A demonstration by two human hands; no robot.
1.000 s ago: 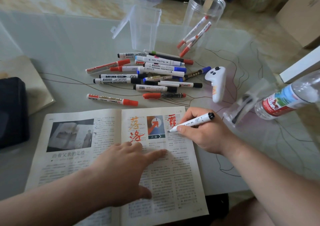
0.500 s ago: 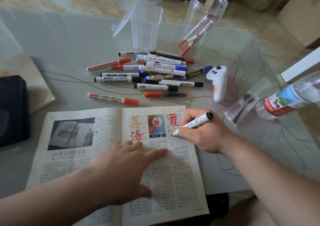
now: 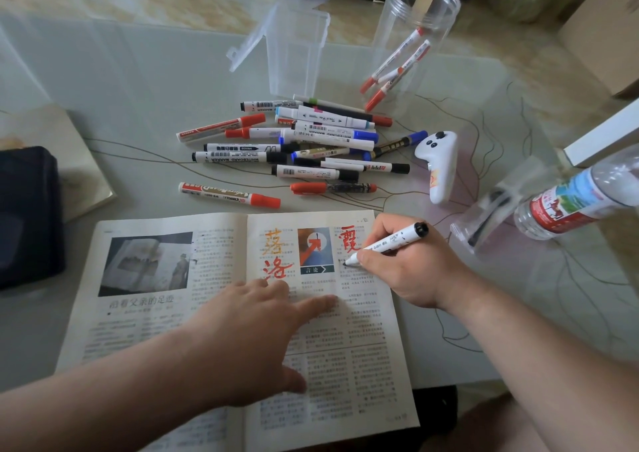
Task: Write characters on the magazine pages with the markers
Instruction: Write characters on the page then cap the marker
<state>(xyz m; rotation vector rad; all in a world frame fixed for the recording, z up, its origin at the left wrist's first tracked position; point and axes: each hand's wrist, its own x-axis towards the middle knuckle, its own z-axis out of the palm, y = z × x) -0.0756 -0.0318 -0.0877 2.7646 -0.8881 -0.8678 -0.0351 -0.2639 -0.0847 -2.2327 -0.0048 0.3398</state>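
Note:
An open magazine (image 3: 363, 365) lies flat at the near edge of the glass table. Its right page carries orange and red handwritten characters (image 3: 273, 254) and a red one at the top right. My right hand (image 3: 408, 268) grips a white marker with a black end (image 3: 390, 242), its black tip touching the page just below the red character. My left hand (image 3: 252, 330) lies flat across the centre fold, fingers spread, index finger stretched onto the right page.
A heap of capped markers (image 3: 311, 147) lies beyond the magazine. Behind it stand a clear box (image 3: 294, 54) and a clear jar (image 3: 415, 36) holding red markers. A white controller (image 3: 439, 164), a water bottle (image 3: 581, 199) and a dark case (image 3: 27, 216) sit at the sides.
The marker tip has dropped from beside the red character to the page just below it and now touches the paper. My left hand has stayed pressed on the magazine.

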